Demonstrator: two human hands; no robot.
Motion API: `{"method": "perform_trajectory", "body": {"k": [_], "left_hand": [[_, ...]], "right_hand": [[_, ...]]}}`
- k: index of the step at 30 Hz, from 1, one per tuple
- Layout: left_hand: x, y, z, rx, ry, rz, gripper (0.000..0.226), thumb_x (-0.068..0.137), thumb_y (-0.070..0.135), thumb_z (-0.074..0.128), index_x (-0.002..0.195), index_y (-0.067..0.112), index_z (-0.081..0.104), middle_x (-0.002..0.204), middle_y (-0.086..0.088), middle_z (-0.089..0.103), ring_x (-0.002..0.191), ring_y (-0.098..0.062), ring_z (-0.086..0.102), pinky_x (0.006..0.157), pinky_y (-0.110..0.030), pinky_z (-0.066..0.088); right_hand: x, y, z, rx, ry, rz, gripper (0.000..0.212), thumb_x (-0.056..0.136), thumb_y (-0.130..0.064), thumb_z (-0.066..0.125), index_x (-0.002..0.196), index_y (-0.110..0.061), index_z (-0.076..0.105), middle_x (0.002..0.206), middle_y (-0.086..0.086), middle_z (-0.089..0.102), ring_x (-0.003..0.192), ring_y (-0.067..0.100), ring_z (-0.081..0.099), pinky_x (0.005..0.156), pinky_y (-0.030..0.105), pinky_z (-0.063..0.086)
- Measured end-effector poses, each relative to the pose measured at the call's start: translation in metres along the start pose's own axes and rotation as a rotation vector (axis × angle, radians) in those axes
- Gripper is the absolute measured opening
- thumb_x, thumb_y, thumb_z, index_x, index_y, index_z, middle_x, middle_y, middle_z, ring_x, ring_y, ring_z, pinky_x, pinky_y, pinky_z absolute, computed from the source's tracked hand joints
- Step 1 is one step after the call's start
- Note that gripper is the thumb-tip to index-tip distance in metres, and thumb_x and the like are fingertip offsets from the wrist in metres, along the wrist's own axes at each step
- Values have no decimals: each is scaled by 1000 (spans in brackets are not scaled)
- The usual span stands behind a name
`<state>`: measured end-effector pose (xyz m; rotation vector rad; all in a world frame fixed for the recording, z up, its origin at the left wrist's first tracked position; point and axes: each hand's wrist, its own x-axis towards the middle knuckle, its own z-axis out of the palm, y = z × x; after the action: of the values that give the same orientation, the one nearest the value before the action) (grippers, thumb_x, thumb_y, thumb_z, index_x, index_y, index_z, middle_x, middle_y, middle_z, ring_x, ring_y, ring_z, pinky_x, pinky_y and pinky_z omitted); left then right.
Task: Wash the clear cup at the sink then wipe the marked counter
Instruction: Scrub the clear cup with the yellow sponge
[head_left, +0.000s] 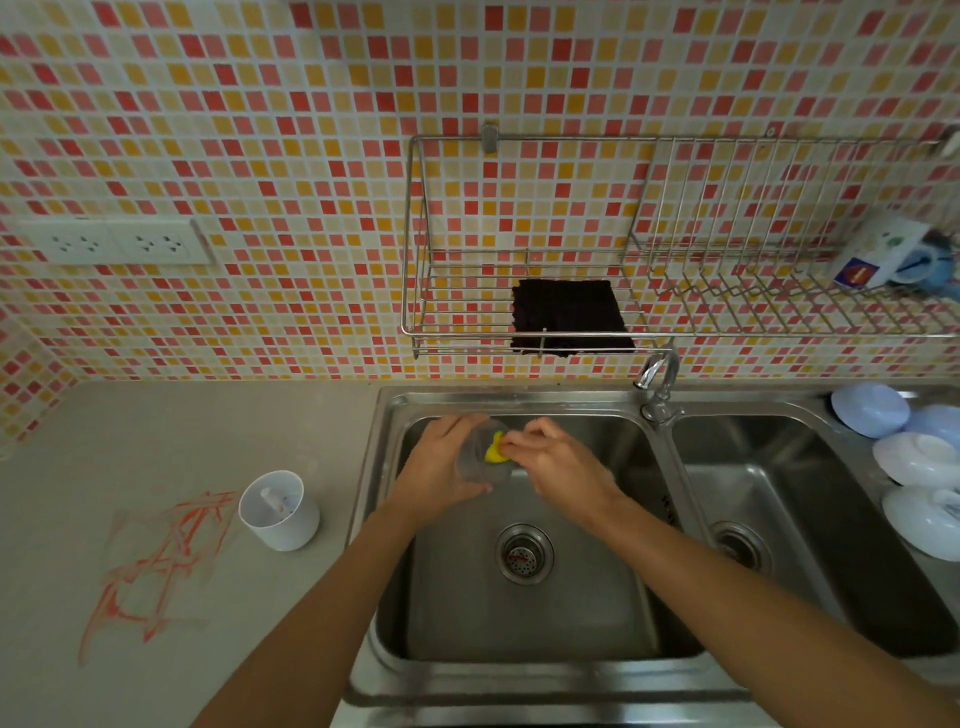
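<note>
Over the left sink basin (571, 613), my left hand (441, 467) grips the clear cup (480, 465), tilted with its mouth toward the right. My right hand (561, 462) pinches a yellow sponge (496, 449) and holds it inside the cup's mouth. Red-orange scribbles (156, 561) mark the grey counter (182, 431) to the left of the sink. A dark cloth (569, 317) lies in the wire rack (415, 291) on the tiled wall above the sink.
A white cup (278, 512) stands on the counter between the scribbles and the sink. The tap (660, 379) sits between the two basins. White and pale blue bowls (909, 457) are stacked at the right edge. A wall socket (119, 241) is at the left.
</note>
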<state>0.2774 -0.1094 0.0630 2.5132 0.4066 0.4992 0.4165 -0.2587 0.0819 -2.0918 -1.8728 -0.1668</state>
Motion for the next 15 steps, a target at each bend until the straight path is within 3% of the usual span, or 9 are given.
{"method": "perform_trajectory", "body": {"k": [2, 5, 10, 13, 15], "left_hand": [[4, 0, -4, 25, 35, 19, 81, 64, 31, 85, 135, 20, 48, 132, 2, 52, 122, -15, 45, 104, -28, 36], [0, -4, -8, 25, 46, 18, 78, 63, 24, 84, 133, 15, 50, 131, -4, 53, 122, -20, 46, 105, -30, 38], [-4, -1, -12, 3, 118, -7, 76, 64, 24, 83, 133, 16, 50, 129, -2, 54, 119, -16, 47, 101, -35, 43], [-3, -5, -14, 51, 88, -10, 75, 64, 26, 84, 131, 13, 53, 128, -5, 56, 119, -20, 49, 101, -42, 44], [-10, -13, -13, 45, 54, -40, 79, 61, 26, 85, 132, 16, 51, 130, -3, 54, 121, -21, 48, 101, -45, 44]], "right_hand": [[-2, -12, 8, 23, 38, 24, 47, 67, 7, 71, 107, -17, 71, 103, -8, 69, 87, 19, 55, 76, 25, 52], [-2, -28, 13, 260, 38, 149, 27, 86, -1, 63, 106, -15, 73, 99, -5, 73, 84, 22, 55, 76, 30, 50], [10, -25, 11, 239, 197, 243, 23, 83, 2, 65, 98, -11, 75, 100, -5, 74, 80, 26, 58, 75, 29, 51], [7, -39, 17, 259, 81, 228, 23, 86, -2, 63, 101, -14, 75, 102, -5, 74, 83, 25, 59, 79, 30, 50], [6, -42, 16, 306, 27, 311, 23, 87, -5, 63, 103, -15, 75, 104, -1, 73, 87, 20, 61, 85, 20, 46]]}}
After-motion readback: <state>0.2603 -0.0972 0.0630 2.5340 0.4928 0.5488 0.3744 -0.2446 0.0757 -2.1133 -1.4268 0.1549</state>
